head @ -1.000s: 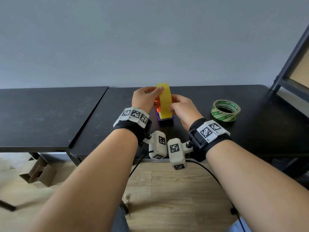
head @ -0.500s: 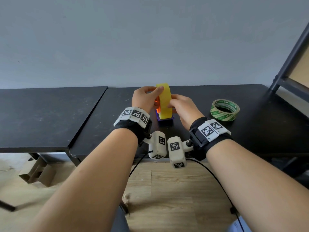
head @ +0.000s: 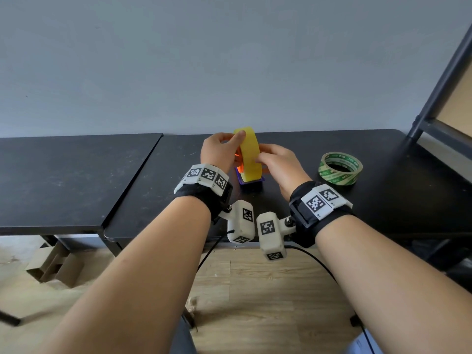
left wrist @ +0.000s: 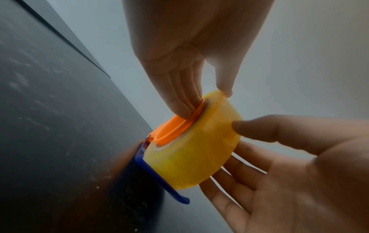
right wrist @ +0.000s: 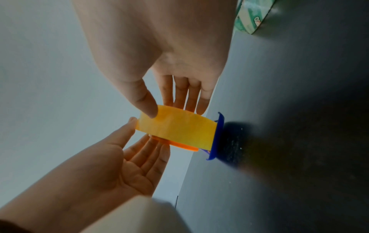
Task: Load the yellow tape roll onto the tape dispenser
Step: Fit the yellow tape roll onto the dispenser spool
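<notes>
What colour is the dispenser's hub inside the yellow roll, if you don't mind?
Orange hub, clearest in the left wrist view.

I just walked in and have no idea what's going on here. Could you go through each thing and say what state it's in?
yellow tape roll: upright on edge, seated around the orange hub.
tape dispenser: standing on the black table.
left hand: holds the roll's left side.
right hand: holds its right side.
green tape roll: lying flat, untouched.

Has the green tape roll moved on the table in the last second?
No. The green roll lies flat in the same spot relative to the table's right end and shelf post; its slight frame shift matches head motion.
</notes>
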Available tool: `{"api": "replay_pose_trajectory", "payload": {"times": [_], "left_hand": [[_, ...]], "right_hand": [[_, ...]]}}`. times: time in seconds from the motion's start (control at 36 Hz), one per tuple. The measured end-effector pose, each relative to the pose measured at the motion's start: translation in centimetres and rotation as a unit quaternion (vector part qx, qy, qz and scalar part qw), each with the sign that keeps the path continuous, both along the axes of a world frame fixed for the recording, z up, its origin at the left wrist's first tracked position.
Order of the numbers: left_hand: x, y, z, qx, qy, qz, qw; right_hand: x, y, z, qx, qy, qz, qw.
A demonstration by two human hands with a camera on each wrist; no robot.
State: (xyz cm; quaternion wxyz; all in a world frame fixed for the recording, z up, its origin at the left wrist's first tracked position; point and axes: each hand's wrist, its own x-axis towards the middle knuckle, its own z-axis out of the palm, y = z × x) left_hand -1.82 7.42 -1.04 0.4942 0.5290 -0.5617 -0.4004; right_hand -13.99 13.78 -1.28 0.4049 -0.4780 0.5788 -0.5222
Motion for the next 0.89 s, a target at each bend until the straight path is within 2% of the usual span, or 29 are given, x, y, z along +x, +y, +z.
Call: {"api": "replay_pose_trajectory", "payload": {"times": [0.11,0.36,0.44,0.56,0.89], "left_hand": [[0.0,0.1,0.1,0.004,-0.001,-0.001,1.0],[-0.2,0.2,0.3,0.013,-0.003,0.0,1.0],[-0.2,0.2,0.3,0.012,0.005,0.01,1.0],[-0.4,0.2,0.4,0.02,0.021,0.023,0.999],[-0.7,0.2,0.4,0.028,0.023,0.022,0.999]], "right_hand": [[0.1,-0.1,0.0,-0.002,-0.018,-0.005,1.0],[0.0,-0.3,0.2,0.006,0.015,-0.005,1.0],[-0.1,-0.6,-0.1,0.003,0.014,-0.033,0.999],[-0.3,-1.0,-0.3,0.012,0.058,-0.093,0.994],[0.0,-0.4,0.7,0.024,0.049,-0.106,0.993]]}}
